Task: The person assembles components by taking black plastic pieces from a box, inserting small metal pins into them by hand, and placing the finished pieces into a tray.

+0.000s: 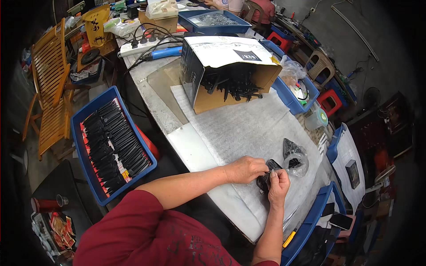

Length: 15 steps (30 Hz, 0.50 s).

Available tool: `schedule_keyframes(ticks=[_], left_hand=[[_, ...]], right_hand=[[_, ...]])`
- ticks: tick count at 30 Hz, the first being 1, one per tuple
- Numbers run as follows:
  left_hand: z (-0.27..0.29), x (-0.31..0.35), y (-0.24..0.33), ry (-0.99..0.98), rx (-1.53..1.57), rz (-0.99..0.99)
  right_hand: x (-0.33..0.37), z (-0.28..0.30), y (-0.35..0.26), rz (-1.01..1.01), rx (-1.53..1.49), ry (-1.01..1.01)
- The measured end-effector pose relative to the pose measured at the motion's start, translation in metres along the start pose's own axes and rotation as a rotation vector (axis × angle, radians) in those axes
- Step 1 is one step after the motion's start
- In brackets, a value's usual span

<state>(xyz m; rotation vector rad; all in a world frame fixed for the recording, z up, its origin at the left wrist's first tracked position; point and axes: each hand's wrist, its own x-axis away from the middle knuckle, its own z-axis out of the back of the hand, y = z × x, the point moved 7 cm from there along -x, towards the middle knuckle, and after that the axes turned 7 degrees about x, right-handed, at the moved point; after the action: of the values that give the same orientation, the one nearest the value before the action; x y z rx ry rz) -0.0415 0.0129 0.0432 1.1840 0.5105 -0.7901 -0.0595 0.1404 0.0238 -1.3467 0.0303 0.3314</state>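
Over the padded table my left hand [247, 170] and my right hand [279, 186] meet, fingers closed in a pinch. Next to both sets of fingertips is a small black part [273, 165]; my right thumb and finger close at its lower edge. What the left fingertips grip is too small to make out. Below, between the hands, lie more dark pieces [262, 182], partly hidden. Just beyond the right hand rests a clear plastic bag [298, 160] with black pieces in it.
A cardboard box [191, 82] lies on its side, with black slender parts [230, 86] spilling toward its opening. At left stands a blue tray [116, 195] of black pieces in rows. Blue bins [305, 218] line the right edge. A blue-handled tool [166, 53] and power strip [133, 49] sit behind.
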Motion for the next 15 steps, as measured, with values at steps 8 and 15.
schedule_keyframes(ticks=[8, 15], left_hand=[[0.003, -0.004, -0.002, -0.001, 0.127, 0.11], [-0.008, 0.002, -0.014, -0.15, 0.195, 0.215]], right_hand=[[0.002, 0.007, -0.001, 0.067, 0.098, 0.004], [0.003, 0.009, -0.006, 0.099, 0.151, -0.027]])
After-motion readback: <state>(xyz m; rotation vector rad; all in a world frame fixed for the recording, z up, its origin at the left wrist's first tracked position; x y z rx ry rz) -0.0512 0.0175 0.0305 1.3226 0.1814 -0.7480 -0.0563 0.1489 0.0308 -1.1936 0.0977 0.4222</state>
